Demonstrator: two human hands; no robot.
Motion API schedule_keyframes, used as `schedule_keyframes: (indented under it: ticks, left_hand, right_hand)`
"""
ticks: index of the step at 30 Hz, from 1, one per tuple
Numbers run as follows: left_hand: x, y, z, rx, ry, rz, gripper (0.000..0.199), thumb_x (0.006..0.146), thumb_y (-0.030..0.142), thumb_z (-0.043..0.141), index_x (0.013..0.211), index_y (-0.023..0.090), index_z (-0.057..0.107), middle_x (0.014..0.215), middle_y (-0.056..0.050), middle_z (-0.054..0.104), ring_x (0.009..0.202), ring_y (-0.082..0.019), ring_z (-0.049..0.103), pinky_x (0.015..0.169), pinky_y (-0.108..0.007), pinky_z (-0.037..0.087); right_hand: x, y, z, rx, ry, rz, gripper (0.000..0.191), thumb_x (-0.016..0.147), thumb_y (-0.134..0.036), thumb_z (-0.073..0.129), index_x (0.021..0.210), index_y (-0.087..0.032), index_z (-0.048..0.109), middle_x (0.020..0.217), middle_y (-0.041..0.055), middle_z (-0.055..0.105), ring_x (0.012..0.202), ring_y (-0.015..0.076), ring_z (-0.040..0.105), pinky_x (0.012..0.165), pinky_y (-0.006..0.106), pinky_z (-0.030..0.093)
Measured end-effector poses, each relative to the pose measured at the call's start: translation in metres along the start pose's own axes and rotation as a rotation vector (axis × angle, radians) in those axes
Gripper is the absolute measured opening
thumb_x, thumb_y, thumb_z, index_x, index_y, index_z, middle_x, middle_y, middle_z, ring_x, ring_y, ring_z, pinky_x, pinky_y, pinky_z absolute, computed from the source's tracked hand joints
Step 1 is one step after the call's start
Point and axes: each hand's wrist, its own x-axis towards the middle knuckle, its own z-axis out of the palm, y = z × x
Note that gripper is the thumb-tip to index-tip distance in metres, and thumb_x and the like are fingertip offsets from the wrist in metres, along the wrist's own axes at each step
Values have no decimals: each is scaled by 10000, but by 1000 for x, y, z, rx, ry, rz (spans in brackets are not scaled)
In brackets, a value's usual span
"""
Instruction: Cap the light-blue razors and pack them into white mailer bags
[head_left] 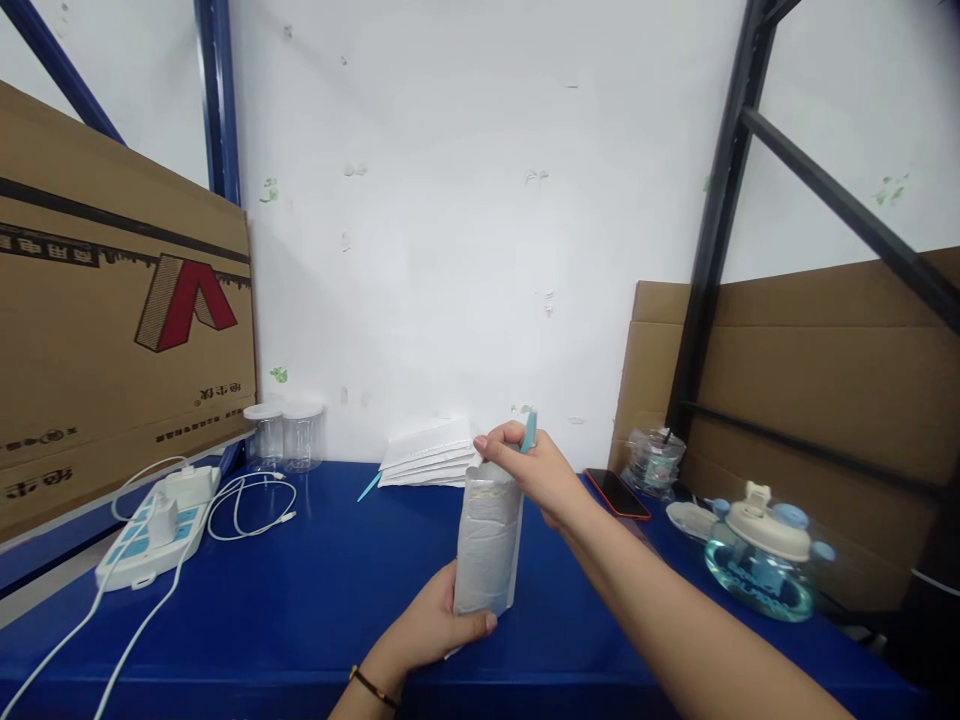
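A white padded envelope [487,545] stands upright over the blue table, near its front edge. My left hand [442,620] grips its lower end, with the thumb across the front and the other fingers behind. At the top edge, my right hand [525,460] has thumb and forefinger closed near the envelope's upper rim. A teal strip [529,431] rises from between the fingers of that hand. Behind the envelope lies a stack of white padded envelopes [427,455], with another teal strip [370,486] sticking out at its left side.
On the left of the blue table [337,570] are a power strip [161,525], white cables [236,500] and two clear jars [285,438]. A phone [616,494], a plastic cup [654,462] and a teal bottle [761,560] stand or lie at the right.
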Motion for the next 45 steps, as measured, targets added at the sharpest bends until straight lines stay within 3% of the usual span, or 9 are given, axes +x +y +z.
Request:
schedule_keyframes:
  ticks: [8, 16, 23, 28, 31, 34, 37, 41, 45]
  left_hand:
    - [0, -3, -3, -46, -7, -18, 633, 658, 366, 754, 1188, 144, 488, 1121, -97, 606, 1011, -239, 550, 906, -371, 395]
    - [-1, -7, -10, -40, -12, -55, 584, 682, 365, 736, 1170, 132, 517, 1109, -110, 627, 1038, -267, 559, 922, -405, 404]
    - [-2, -4, -7, -92, -40, -33, 587, 672, 340, 749, 1174, 141, 518, 1144, -106, 621, 1045, -257, 562, 933, -395, 403]
    - [-3, 0, -4, -138, 55, -92, 481, 716, 372, 710, 1106, 124, 577, 1047, -110, 661, 995, -257, 592, 881, -379, 441]
    - [-4, 3, -3, -278, 70, -117, 455, 710, 357, 721, 1082, 132, 585, 993, -105, 674, 912, -240, 628, 820, -354, 473]
    - [-10, 9, -1, -482, -18, -84, 498, 666, 295, 763, 1105, 158, 573, 950, -86, 678, 826, -207, 648, 746, -306, 499]
    - [-20, 15, 2, -632, -134, -71, 486, 648, 266, 768, 1084, 138, 596, 790, -50, 675, 667, -142, 637, 644, -230, 501]
    - [-29, 14, 7, -753, -340, -130, 527, 640, 266, 727, 1112, 73, 593, 647, -40, 640, 496, -101, 572, 449, -149, 418]
    - [-32, 5, 17, -797, -453, -151, 529, 668, 263, 623, 1126, 1, 577, 554, -45, 594, 412, -84, 485, 353, -146, 302]
  right_hand:
    - [3, 2, 0, -2, 13, -37, 336, 729, -501, 628, 668, -174, 580, 683, -7, 574, 706, 156, 517, 682, 275, 361]
    - [12, -8, -23, -97, -321, 38, 274, 625, -399, 746, 670, -167, 609, 708, 0, 598, 710, 152, 519, 667, 269, 370]
    - [16, -12, -28, -161, -338, -14, 236, 659, -373, 728, 697, -165, 624, 774, 13, 635, 791, 168, 553, 750, 292, 395]
    - [13, 2, -36, 24, -226, -33, 404, 694, -377, 718, 1028, -212, 562, 995, 44, 626, 825, 161, 583, 768, 309, 433]
    - [5, 10, -43, 121, -309, -67, 465, 733, -393, 686, 1138, -218, 540, 1147, 83, 591, 1032, 212, 553, 906, 363, 401]
    - [-10, 17, -47, 202, -391, -136, 461, 775, -478, 613, 1141, -201, 568, 1191, 99, 582, 1137, 261, 503, 988, 417, 347]
    - [-27, 24, -51, 180, -384, -192, 546, 737, -472, 661, 1202, -215, 536, 1247, 99, 554, 1191, 280, 466, 1025, 432, 324]
    - [-52, 30, -63, -89, -283, -219, 523, 763, -369, 671, 1245, -247, 510, 1309, 91, 512, 1233, 266, 428, 1050, 423, 310]
    - [-79, 28, -79, -305, -330, -224, 500, 831, -388, 583, 1303, -267, 468, 1367, 82, 462, 1268, 270, 390, 1061, 424, 291]
